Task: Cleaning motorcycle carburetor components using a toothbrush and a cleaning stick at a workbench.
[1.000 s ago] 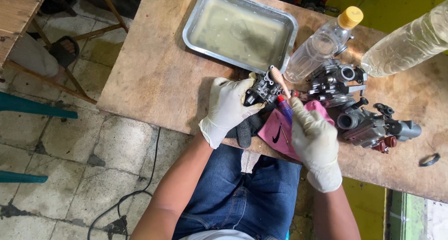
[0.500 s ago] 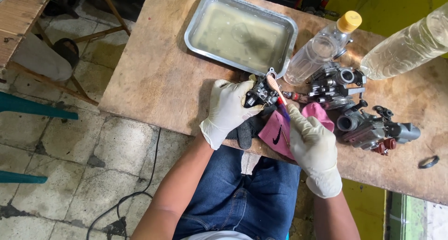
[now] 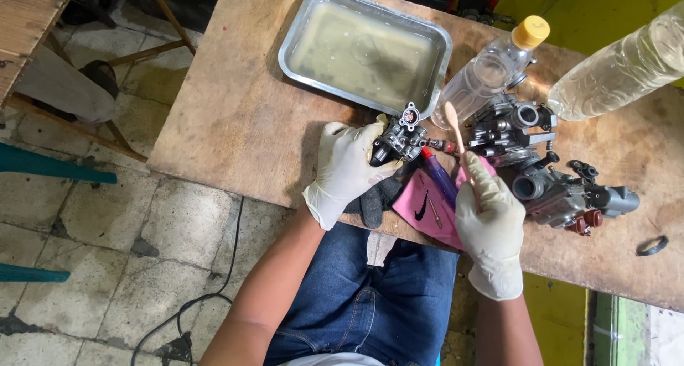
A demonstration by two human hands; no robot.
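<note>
My left hand [image 3: 347,170], in a white glove, grips a small dark metal carburetor [image 3: 399,139] above the wooden table's [image 3: 235,117] near edge. My right hand [image 3: 490,223], also gloved, holds a thin light wooden stick [image 3: 453,124] upright, its tip a little to the right of the carburetor and apart from it. Between the hands a pink cloth [image 3: 420,206] lies on the table, and a blue-handled tool with a red end [image 3: 438,174] rests on it.
A metal tray [image 3: 292,38] of cloudy liquid sits behind the hands. A clear bottle with a yellow cap [image 3: 491,70] and a larger clear bottle [image 3: 627,67] lie at the back right. Two more carburetors [image 3: 509,127] [image 3: 563,191] and a black ring [image 3: 652,246] lie at right.
My right hand has drawn the stick away from the carburetor to the right and stood it upright. My left hand has turned the carburetor slightly.
</note>
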